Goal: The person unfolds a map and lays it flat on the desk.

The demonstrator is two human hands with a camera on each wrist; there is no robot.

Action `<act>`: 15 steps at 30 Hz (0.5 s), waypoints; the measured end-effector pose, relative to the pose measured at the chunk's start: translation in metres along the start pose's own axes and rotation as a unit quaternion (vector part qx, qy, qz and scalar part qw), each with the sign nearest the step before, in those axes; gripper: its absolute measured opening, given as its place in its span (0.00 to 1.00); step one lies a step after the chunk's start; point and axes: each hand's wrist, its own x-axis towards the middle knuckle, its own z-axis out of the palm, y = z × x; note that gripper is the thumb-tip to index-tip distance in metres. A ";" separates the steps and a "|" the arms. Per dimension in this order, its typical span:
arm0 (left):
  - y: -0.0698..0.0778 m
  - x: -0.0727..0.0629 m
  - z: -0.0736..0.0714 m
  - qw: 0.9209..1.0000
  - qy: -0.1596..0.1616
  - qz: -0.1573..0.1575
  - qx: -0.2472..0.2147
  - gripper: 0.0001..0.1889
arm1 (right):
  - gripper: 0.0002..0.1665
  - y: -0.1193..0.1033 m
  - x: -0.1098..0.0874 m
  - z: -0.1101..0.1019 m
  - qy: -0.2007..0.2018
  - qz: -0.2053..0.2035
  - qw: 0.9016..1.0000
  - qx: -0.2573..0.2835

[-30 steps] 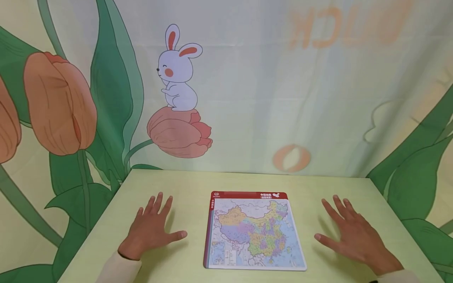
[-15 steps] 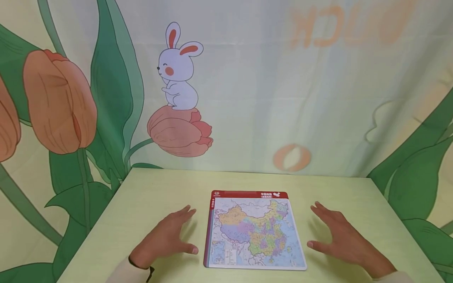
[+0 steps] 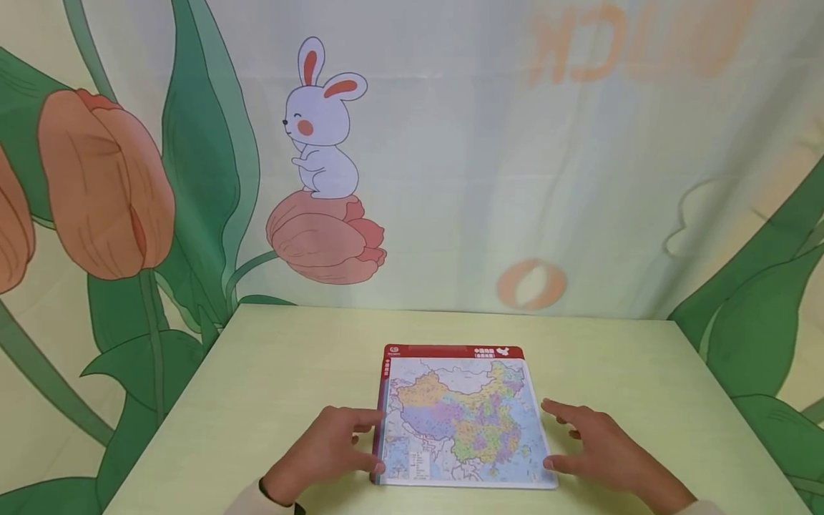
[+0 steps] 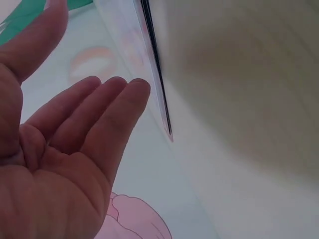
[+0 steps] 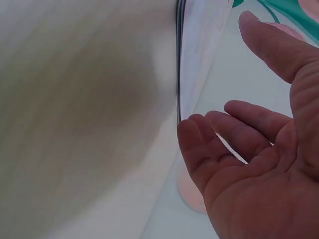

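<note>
Fine print [image 3: 420, 465] on the map board [image 3: 476, 418] is illegible, the leftmost tulip [image 3: 13, 225] cut off.

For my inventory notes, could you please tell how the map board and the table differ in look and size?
The map board is many-coloured with a red top band; the table is plain pale yellow-green. The map board is smaller; the table extends beyond it on every side. Both have flat upper surfaces.

It's perhaps a booth (cartoon curtain [image 3: 450, 179], table [image 3: 309, 350]).
</note>
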 end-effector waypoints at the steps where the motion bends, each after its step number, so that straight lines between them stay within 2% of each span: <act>1: 0.000 0.000 0.002 1.000 -0.002 -0.002 -0.004 0.40 | 0.57 -0.001 0.000 0.002 -0.005 0.003 1.000 0.005; 4: 0.000 0.000 0.005 1.000 -0.004 -0.004 -0.009 0.37 | 0.54 -0.002 0.001 0.008 -0.012 -0.013 1.000 0.015; 8: -0.003 0.001 0.011 1.000 0.001 0.012 -0.021 0.34 | 0.52 0.000 0.001 0.015 -0.021 -0.031 0.999 0.032; 12: -0.009 0.003 0.017 0.999 0.007 0.022 -0.033 0.33 | 0.52 0.001 0.002 0.021 -0.024 -0.018 0.999 0.043; 15: -0.011 0.004 0.022 0.999 0.013 0.020 -0.039 0.34 | 0.52 0.001 0.001 0.026 -0.020 -0.006 0.999 0.031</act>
